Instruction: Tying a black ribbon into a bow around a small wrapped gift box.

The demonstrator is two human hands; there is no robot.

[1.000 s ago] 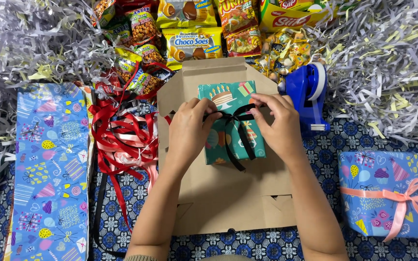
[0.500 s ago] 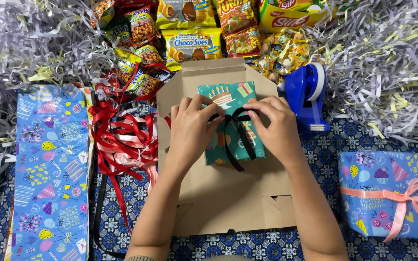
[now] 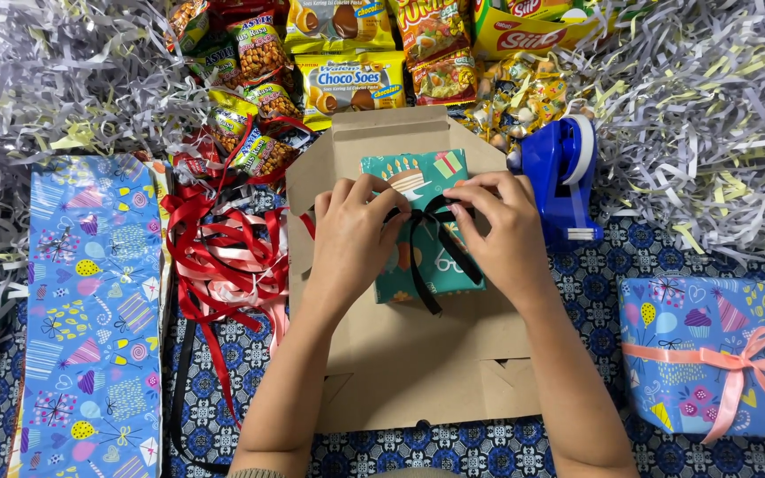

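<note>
Small gift box point(image 3: 422, 265), wrapped in teal party-print paper, lies on a flattened brown cardboard box point(image 3: 418, 363) at centre of view. A black ribbon point(image 3: 418, 261) crosses its top; a bow sits between the two hands, and two loose tails run down over the near face.

Left hand point(image 3: 353, 239): fingers point(image 3: 381, 196) curled and pressed together, pinching the left loop of the black ribbon at the bow. Palm rests over the left part of the gift box.

Right hand point(image 3: 502, 235): fingers point(image 3: 471, 196) pinching the right loop of the black ribbon, thumb side just beside the knot. Both hands touch the ribbon; the fingertips are close together, nearly meeting.

Surroundings: tangle of red and pink ribbons point(image 3: 227, 252) left of the cardboard; blue patterned wrapping paper point(image 3: 90, 310) further left. Blue tape dispenser point(image 3: 564, 173) just right of the gift box. Snack packets point(image 3: 351, 80) beyond the cardboard. Shredded paper point(image 3: 701, 115) fills both far corners. Blue wrapped gift with pink ribbon point(image 3: 706, 354) at right, well apart from the hands.
</note>
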